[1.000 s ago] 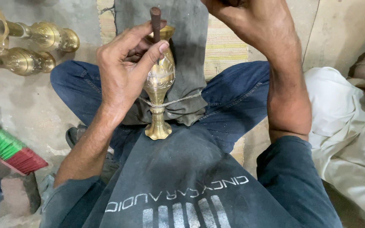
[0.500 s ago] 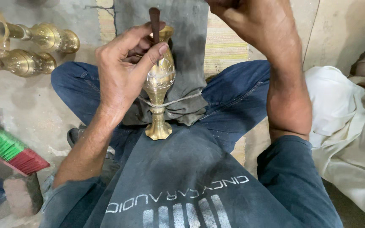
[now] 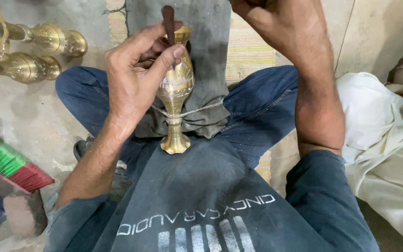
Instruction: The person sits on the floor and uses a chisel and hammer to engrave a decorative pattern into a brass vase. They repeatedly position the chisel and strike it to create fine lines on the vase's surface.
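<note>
**Inspector:** Head view, the only one. Report the hands.

**Assistant:** The left hand point(image 3: 136, 77) is clenched round a dark, rod-like punch point(image 3: 168, 21), thumb and forefinger pinching its shaft, with the tip set against the shoulder of a small brass vase point(image 3: 176, 93). The right hand point(image 3: 276, 28) is raised at the far top edge of the picture. Its fingers are cut off by the frame, so I cannot tell whether it is grasping anything.

**Inspector:** Where does the vase sit?

**Assistant:** Upright in the person's lap, foot toward the near side, resting on a grey cloth pad point(image 3: 211, 60) and tied to it at the stem by a loop of string point(image 3: 197, 112). Blue-trousered knees lie to either side.

**Inspector:** Any change over the last second?

**Assistant:** Very little. The vase, string and pad hold the same place. The left hand keeps the same pinch, and the punch has leaned only slightly. The right forearm has shifted a touch, staying high.

**Inspector:** Your judgement?

**Assistant:** The work on the vase's surface appears to be in mid-course, with the piece held steady and the punch on its mark.

**Inspector:** Surroundings?

**Assistant:** Other brass vessels point(image 3: 33, 51) lie on the floor at far left. A green and red bundle point(image 3: 10, 165) sits at near left, and white cloth point(image 3: 383, 154) at right.
</note>
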